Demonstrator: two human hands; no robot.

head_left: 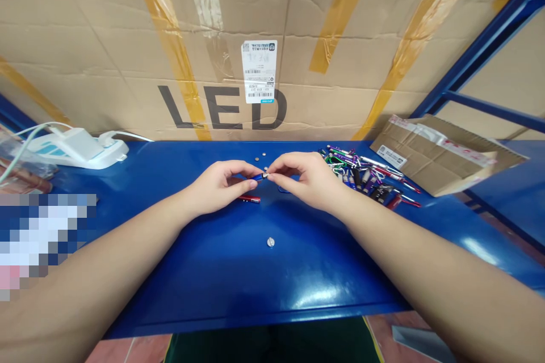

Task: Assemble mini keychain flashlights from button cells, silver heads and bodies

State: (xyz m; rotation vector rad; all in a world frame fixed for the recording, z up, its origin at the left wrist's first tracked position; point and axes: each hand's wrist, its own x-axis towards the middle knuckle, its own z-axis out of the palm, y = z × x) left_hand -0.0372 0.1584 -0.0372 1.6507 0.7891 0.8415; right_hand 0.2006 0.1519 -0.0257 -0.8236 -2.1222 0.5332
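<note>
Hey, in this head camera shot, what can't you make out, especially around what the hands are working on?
Head view, all of these:
- The blue cylinder: the left hand hides part of it, so its full shape doesn't show.
- The small metal piece: the right hand partly covers it, and it's too small to identify.
- The pixelated patch: blurring hides whatever is there.
- The pile of carabiner keychains: too tangled to count.

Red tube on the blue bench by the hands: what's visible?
The red tube is a slim, glossy cylinder that looks like metal, with silver-coloured ends, possibly a keychain penlight. It lies flat, roughly sideways, on the blue metal tabletop, just below the left hand. Only the tabletop appears to touch it.
</note>
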